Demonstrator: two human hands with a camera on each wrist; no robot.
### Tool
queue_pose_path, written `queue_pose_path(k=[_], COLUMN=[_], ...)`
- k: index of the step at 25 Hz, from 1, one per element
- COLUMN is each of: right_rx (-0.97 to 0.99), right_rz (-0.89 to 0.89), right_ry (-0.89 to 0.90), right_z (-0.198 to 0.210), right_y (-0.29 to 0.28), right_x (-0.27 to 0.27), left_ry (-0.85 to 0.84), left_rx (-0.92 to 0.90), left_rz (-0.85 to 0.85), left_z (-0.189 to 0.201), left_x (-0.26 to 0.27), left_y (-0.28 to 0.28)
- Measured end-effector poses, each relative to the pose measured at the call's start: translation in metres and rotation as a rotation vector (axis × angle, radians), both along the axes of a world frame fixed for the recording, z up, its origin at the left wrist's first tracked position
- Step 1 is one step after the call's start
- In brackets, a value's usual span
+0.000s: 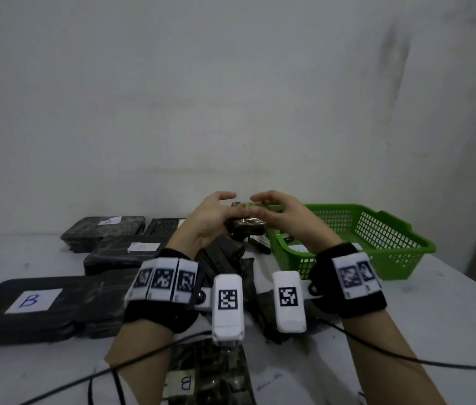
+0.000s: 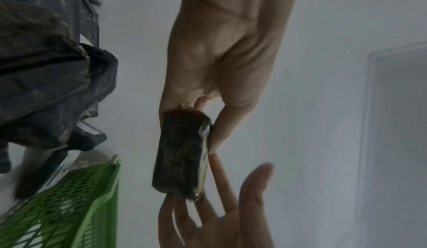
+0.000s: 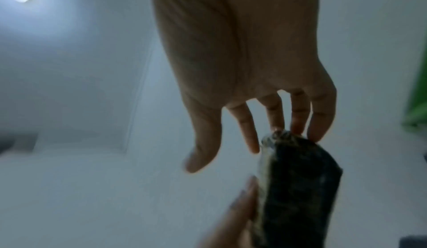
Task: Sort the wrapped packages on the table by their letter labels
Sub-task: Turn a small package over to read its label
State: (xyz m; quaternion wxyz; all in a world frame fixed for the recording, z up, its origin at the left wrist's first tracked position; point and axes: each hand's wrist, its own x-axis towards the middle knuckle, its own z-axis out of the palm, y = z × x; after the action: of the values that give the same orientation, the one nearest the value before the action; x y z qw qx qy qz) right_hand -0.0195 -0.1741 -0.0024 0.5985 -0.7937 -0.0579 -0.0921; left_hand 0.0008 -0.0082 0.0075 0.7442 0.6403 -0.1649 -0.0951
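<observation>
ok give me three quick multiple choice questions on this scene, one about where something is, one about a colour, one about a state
1. Where is the basket relative to the hands?
A. to the person's right
B. to the person's left
C. behind the person

2. What colour is the basket?
A. red
B. green
C. blue

3. What is happening with the small dark package?
A. it lies flat in the basket
B. it sits on the B package
C. it is held in the air between both hands

Answers:
1 A: in the head view it stands on the table beside the right hand.
2 B: its mesh walls are green.
3 C: the left hand and the right hand hold its ends above the table.
</observation>
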Motion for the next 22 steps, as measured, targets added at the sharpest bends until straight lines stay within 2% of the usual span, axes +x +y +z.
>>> queue_pose_path(k=[3,6,15,22], right_rx=[0.312,0.405,0.189,0.069], right_rz=[0.109,0.223,0.042,-0.056], right_ry=[0.065,0.083,0.181,0.164], right_z=[-0.001,-0.002,0.000,-0.002], right_y=[0.004,0.011,0.024,0.032], right_x=[-0.021,-0.028,-0.018,-0.015], left_ry=[0.002,-0.066,-0.058,-0.017], left_rx=[-0.102,-0.070,0.083,0.095], left_rz=[0.037,-0.034,0.134,0.095], left_z=[-0.008,-0.013,-0.024,-0.021], left_x=[-0.004,-0.014,-0.010,-0.013], left_y=[0.005,0.005,0.004,0.006])
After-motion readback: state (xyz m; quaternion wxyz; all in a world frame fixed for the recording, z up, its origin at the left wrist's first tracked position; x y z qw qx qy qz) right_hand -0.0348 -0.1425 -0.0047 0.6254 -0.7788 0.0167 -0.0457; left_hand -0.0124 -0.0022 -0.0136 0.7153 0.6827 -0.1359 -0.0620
